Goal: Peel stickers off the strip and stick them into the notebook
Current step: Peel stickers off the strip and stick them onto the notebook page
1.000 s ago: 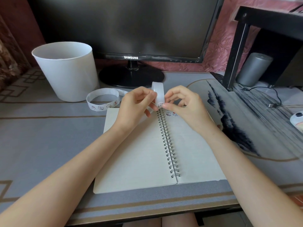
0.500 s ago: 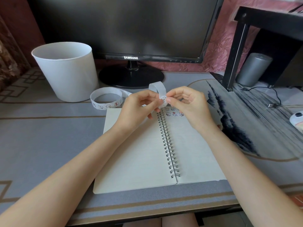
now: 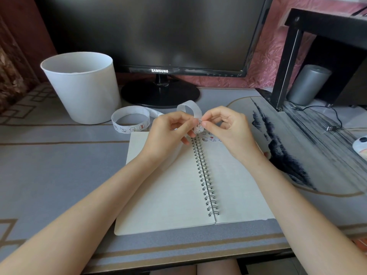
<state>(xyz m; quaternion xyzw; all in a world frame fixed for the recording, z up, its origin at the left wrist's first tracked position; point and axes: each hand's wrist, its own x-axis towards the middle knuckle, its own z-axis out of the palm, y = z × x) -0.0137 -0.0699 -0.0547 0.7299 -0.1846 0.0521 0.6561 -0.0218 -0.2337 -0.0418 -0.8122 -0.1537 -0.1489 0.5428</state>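
Note:
A spiral notebook (image 3: 170, 187) lies open on the desk, with several small stickers (image 3: 207, 138) stuck at the top of its right page. A long white sticker strip (image 3: 130, 121) curls in a loop left of the notebook and arches up between my hands. My left hand (image 3: 170, 130) grips the strip just above the notebook's spine. My right hand (image 3: 226, 130) pinches a sticker at the strip's hanging end (image 3: 199, 125) with thumb and forefinger.
A white bucket (image 3: 81, 90) stands at the back left. A monitor on a round stand (image 3: 159, 94) is behind the notebook. A black shelf leg (image 3: 286, 64), a grey cylinder (image 3: 307, 84) and a cable (image 3: 335, 120) are at the right, over an ink-painted mat (image 3: 297, 147).
Both hands have lifted slightly from the page's top. The strip's arch has tilted back and its end now hangs between my fingertips. More of the stuck stickers show.

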